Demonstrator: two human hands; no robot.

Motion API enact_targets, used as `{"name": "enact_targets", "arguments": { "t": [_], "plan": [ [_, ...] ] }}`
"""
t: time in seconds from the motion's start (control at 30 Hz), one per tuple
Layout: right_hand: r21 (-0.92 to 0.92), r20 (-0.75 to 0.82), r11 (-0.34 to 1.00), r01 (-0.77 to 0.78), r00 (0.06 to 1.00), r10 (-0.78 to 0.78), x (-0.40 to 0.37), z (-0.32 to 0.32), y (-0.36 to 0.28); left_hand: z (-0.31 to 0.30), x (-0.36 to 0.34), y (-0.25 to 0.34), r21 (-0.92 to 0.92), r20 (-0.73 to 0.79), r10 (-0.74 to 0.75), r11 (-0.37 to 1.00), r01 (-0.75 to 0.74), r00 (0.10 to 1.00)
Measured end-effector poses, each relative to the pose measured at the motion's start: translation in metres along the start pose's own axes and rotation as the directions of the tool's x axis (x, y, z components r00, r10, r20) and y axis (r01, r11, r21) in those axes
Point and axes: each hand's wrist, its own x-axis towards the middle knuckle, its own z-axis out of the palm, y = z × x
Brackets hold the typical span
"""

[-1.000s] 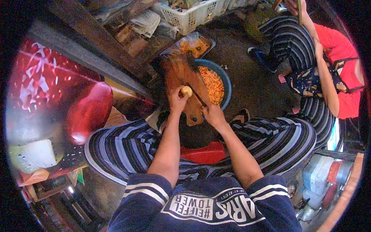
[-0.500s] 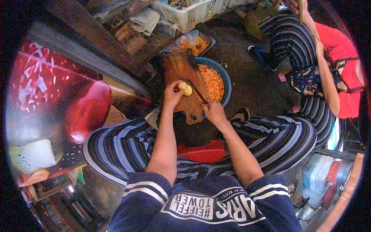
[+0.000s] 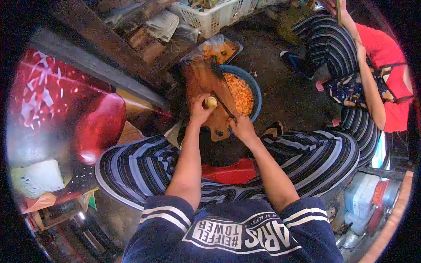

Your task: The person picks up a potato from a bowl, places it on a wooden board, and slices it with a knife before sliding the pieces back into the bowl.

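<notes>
My left hand (image 3: 200, 110) is closed on a pale yellow peeled potato (image 3: 211, 103), holding it on the wooden chopping board (image 3: 202, 82). In my right hand (image 3: 242, 127) is a knife (image 3: 224, 104) with a dark blade, gripped by its handle. The blade slants across the right side of the board, just right of the potato and apart from it. Small diced orange pieces, which look like carrot, (image 3: 239, 94) fill a blue basin (image 3: 258, 92) beside and partly behind the board.
Beyond the board lies a metal tray (image 3: 237, 49) with orange pieces and plastic. A white plastic crate (image 3: 210, 19) stands farther back. Another person in striped trousers (image 3: 333, 41) sits at the right. A red object (image 3: 230, 172) lies between my knees.
My left hand has turned the potato, so a rounder face of it shows now. The knife and my right hand have barely shifted.
</notes>
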Motion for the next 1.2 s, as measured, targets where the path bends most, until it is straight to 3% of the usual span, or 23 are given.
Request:
{"name": "enact_targets", "arguments": {
  "t": [0.2, 0.37, 0.6, 0.9, 0.97, 1.2],
  "plan": [
    [0.031, -0.059, 0.999, 0.039, 0.998, -0.037, -0.003, -0.003, -0.004, 0.007, -0.001, -0.013, -0.071, -0.064, -0.015, 0.997, 0.01, 0.998],
    [0.045, -0.035, 0.998, 0.046, 0.998, -0.044, -0.003, -0.005, -0.004, 0.006, -0.006, 0.014, 0.183, -0.091, 0.06, 0.982, -0.043, 0.994],
    [0.05, -0.035, 0.997, 0.053, 0.998, -0.051, 0.0, 0.003, 0.003, 0.007, -0.003, 0.004, 0.176, -0.016, 0.167, 0.971, -0.162, 0.986],
    [0.096, -0.06, 0.992, 0.087, 0.995, -0.082, -0.003, -0.003, -0.001, -0.001, -0.003, 0.007, 0.082, 0.056, 0.119, 0.989, -0.123, 0.991],
    [0.091, -0.018, 0.995, 0.031, 0.999, -0.029, -0.003, -0.002, 0.0, 0.001, -0.007, 0.012, -0.097, -0.007, -0.073, 0.993, 0.072, 0.997],
    [0.075, -0.053, 0.996, 0.039, 0.998, -0.035, 0.001, 0.006, 0.005, 0.006, -0.012, 0.007, -0.108, -0.024, -0.104, 0.989, 0.101, 0.994]
  ]
}}
